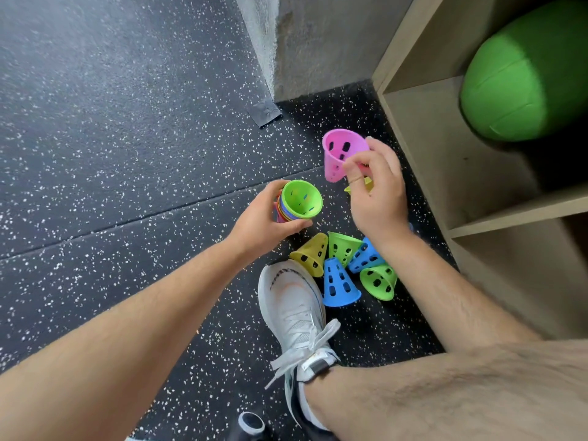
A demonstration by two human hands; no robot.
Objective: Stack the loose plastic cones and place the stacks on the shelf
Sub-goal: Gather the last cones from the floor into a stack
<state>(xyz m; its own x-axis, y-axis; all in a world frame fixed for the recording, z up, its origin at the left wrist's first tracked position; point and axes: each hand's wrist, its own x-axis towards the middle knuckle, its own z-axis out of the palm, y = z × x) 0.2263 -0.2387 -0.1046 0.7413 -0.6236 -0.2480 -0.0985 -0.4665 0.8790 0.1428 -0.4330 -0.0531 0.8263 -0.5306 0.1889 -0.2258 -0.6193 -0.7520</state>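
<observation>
The pink plastic cone with holes is up in the air, pinched between the thumb and fingers of the right hand. Near it, the left hand is wrapped round the stack of coloured plastic cones, open end up. The pink cone is tipped sideways. If it goes in crooked, it may jam, or slip and fall. The loose cones lie on the black speckled floor by a white shoe. The wooden shelf on the right holds a big green ball.
</observation>
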